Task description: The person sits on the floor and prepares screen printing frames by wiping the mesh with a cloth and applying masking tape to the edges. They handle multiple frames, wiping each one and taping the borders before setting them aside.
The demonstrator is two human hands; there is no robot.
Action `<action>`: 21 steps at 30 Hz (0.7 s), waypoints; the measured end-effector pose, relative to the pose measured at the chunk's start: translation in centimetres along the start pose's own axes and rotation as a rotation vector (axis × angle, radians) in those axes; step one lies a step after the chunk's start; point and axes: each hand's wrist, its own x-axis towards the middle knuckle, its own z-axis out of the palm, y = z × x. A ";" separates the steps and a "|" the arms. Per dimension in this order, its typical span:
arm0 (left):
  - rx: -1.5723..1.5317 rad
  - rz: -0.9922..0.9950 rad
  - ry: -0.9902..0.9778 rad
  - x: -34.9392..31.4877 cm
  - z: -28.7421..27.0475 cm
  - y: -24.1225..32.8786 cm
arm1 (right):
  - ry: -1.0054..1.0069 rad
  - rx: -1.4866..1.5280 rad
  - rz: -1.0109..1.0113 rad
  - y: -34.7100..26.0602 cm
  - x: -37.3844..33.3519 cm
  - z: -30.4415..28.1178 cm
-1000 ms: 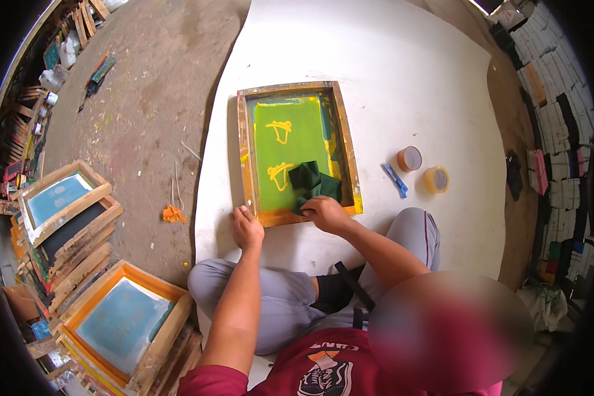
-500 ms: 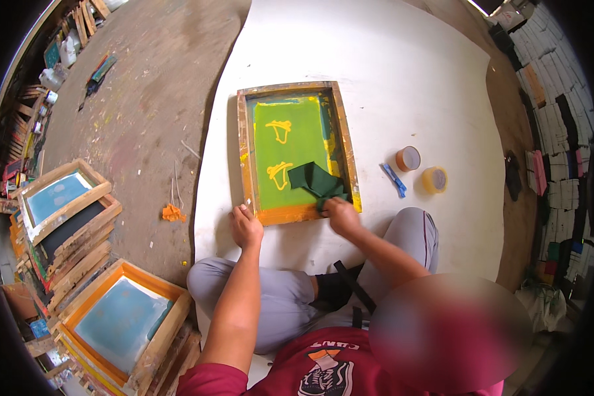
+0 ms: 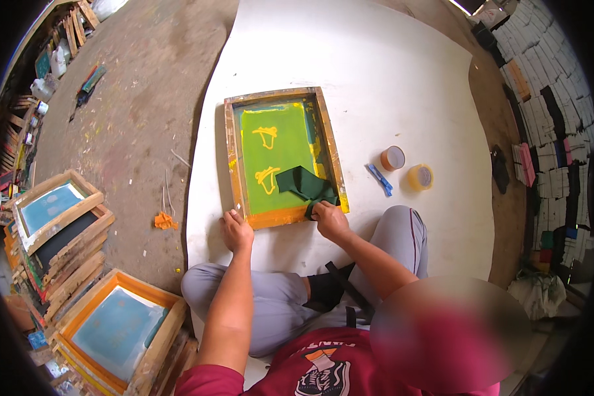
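A wooden screen-printing frame (image 3: 231,146) lies on a white sheet in front of me. Its green mesh (image 3: 278,125) carries two yellow-outlined shapes, with yellow smears along the inner edges. My left hand (image 3: 237,231) grips the frame's near left corner, thumb on the wood, other fingers partly hidden. At the near right, my right hand (image 3: 330,222) is closed on a dark green cloth (image 3: 300,181). The cloth lies bunched over the mesh's lower right part and reaches the near rail. Some of it is hidden by my fingers.
Right of the frame lie a blue cutter (image 3: 379,179), a brown tape roll (image 3: 393,158) and a yellowish tape roll (image 3: 420,177). Stacked wooden screens (image 3: 119,330) stand at the left. Orange scrap (image 3: 165,221) lies on the floor. Piled white bundles (image 3: 541,112) line the right.
The whole view has shifted, so the frame and sheet appear farther left. My right hand has come slightly toward me at the near rail, still holding the cloth. My left hand stays at its corner.
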 end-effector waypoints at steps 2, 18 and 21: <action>0.003 0.010 0.014 0.0 0.2 0.2 | 0.012 -0.017 0.023 1.3 -0.4 -0.8; 0.009 -0.013 -0.005 -0.3 -0.3 0.6 | 0.058 -0.158 -0.416 -9.0 2.5 9.6; 0.006 -0.016 -0.012 -0.4 -0.4 0.6 | 0.054 -0.132 -0.365 -9.7 3.1 9.8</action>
